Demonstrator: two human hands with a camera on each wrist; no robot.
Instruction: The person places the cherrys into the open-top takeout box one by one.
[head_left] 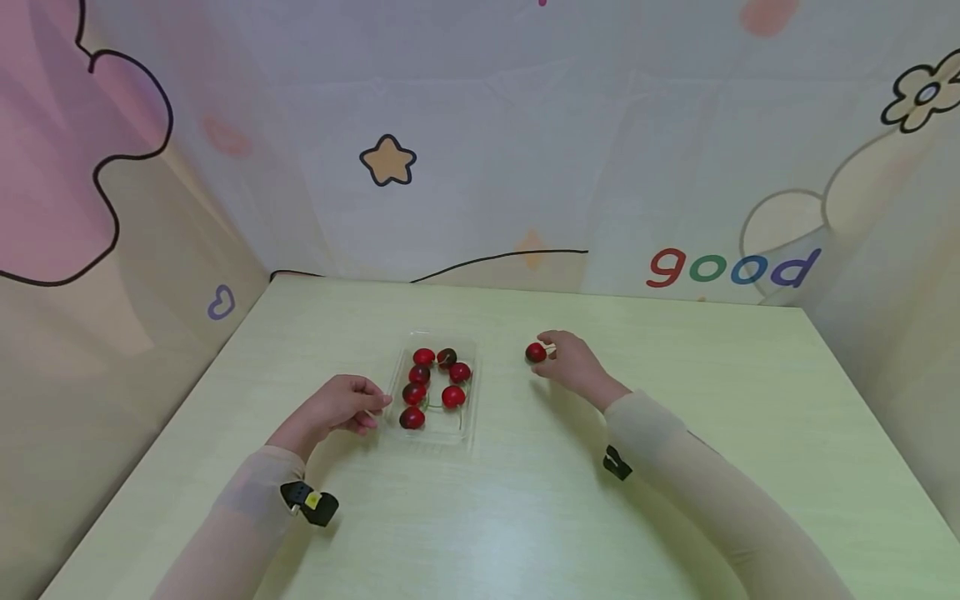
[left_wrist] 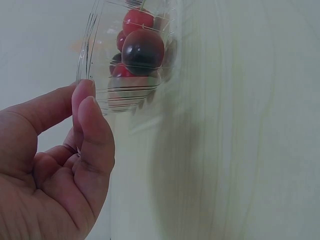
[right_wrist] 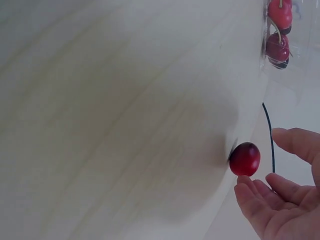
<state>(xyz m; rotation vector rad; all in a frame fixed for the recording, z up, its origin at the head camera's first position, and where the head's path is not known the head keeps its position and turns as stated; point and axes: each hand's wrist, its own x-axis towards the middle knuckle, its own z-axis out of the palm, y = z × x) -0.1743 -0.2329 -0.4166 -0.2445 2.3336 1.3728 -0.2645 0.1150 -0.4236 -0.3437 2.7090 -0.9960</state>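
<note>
A clear plastic tray [head_left: 438, 437] holds several dark red cherries [head_left: 453, 397] with thin green stems. My left hand [head_left: 348, 406] is at its left side, thumb and fingertips pinching the rim; the left wrist view shows the clear wall [left_wrist: 86, 55] meeting those fingertips [left_wrist: 87, 107]. One single cherry [head_left: 536, 352] sits on the table to the right of the tray. My right hand [head_left: 572, 367] reaches it from the right. In the right wrist view the fingertips are right at the cherry's [right_wrist: 245, 159] side, while the thumb stands apart from it.
The pale wood-grain table [head_left: 517, 517] runs back to a printed cloth wall [head_left: 487, 167] with a star and the word "good". More cloth hangs at the left and right sides. Black devices [head_left: 309, 503] are strapped at both wrists.
</note>
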